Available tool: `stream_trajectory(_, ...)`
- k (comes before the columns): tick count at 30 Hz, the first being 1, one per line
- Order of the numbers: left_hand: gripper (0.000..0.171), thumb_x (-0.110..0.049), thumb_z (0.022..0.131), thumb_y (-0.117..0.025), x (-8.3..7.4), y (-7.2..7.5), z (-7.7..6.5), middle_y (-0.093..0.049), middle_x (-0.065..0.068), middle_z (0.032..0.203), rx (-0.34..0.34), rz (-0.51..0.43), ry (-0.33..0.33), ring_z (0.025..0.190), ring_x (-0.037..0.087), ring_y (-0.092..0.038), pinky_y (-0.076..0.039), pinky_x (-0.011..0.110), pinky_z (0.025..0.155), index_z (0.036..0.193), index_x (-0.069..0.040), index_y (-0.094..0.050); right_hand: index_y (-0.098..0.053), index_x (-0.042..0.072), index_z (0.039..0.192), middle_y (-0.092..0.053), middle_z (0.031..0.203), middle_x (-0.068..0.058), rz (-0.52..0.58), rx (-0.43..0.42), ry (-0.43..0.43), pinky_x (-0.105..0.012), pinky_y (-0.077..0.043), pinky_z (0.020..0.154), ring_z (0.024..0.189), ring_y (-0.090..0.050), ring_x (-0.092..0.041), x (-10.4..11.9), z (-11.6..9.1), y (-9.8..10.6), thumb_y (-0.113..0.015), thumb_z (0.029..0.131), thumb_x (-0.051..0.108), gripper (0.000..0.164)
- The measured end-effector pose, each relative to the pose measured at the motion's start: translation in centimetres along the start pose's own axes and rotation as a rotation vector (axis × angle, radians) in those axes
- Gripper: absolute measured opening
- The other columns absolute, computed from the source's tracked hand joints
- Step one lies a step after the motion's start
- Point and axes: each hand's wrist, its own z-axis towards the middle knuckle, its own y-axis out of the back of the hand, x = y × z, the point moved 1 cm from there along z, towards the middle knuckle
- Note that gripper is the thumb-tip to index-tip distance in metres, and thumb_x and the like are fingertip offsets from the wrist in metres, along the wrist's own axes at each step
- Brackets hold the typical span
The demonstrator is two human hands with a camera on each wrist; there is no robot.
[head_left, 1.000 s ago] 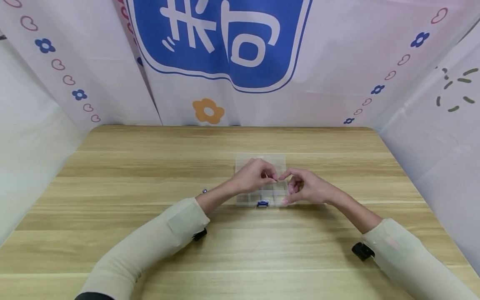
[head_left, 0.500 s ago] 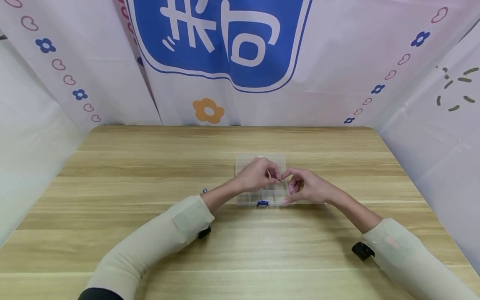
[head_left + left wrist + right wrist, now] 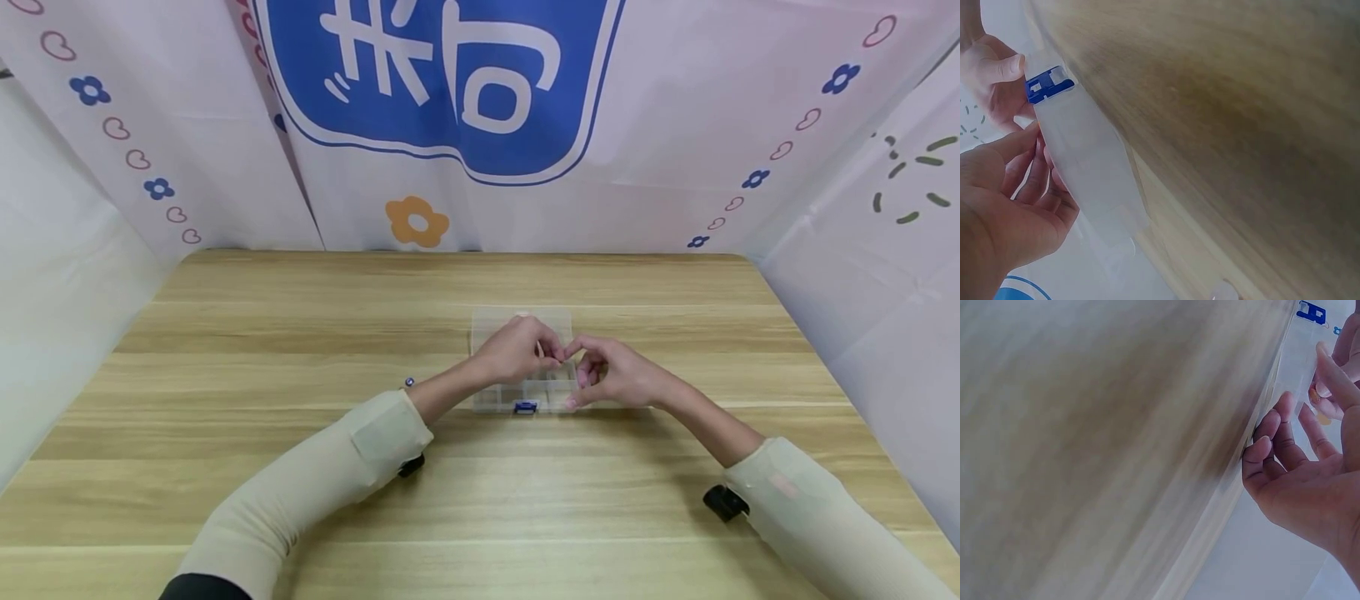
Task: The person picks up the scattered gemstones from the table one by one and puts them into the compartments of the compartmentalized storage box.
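A clear plastic compartment box [image 3: 523,394] with a blue latch [image 3: 526,407] sits on the table, its lid [image 3: 553,317] laid back. My left hand [image 3: 516,350] is over the box, thumb and forefinger pinched together. Between those fingertips the right wrist view shows a small orange-brown thing [image 3: 1314,395]; its kind is too small to tell. At the box's right end, my right hand [image 3: 617,375] grips it, thumb on the front corner and forefinger stretched towards the left fingertips. The left hand hides part of the compartments.
A small, dark, shiny round thing [image 3: 409,382] lies on the wooden table [image 3: 300,333], left of the box and close to my left forearm. Printed white cloth [image 3: 600,217] hangs behind the table and at both sides.
My left hand has shifted slightly right over the box, its fingertips now close against the right forefinger. The right hand and the box have stayed put.
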Motion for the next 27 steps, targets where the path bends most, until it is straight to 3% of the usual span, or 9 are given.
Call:
stream_trajectory(15, 0.007, -0.003, 0.094, -0.075, 0.3, 0.6, -0.7, -0.075, 0.008, 0.090, -0.001, -0.023, -0.012, 0.079, 0.015, -0.066, -0.053, 0.020, 0.070, 0.101, -0.001, -0.077, -0.057, -0.005, 0.127, -0.062, 0.080, -0.006, 0.017, 0.001, 0.010, -0.026, -0.049, 0.069, 0.073, -0.057, -0.017, 0.1, 0.1, -0.1, -0.086, 0.084, 0.004, 0.053)
stream_trajectory(27, 0.004, -0.003, 0.095, -0.074, 0.5, 2.5, -3.2, -0.072, 0.006, 0.085, 0.011, 0.001, -0.072, 0.076, 0.013, -0.064, -0.053, 0.020, 0.069, 0.096, 0.001, -0.074, -0.058, -0.006, 0.128, -0.062, 0.081, -0.006, -0.007, -0.010, 0.006, -0.026, -0.050, 0.070, 0.075, -0.058, -0.018, 0.2, -0.1, -0.2, -0.087, 0.083, 0.005, 0.055)
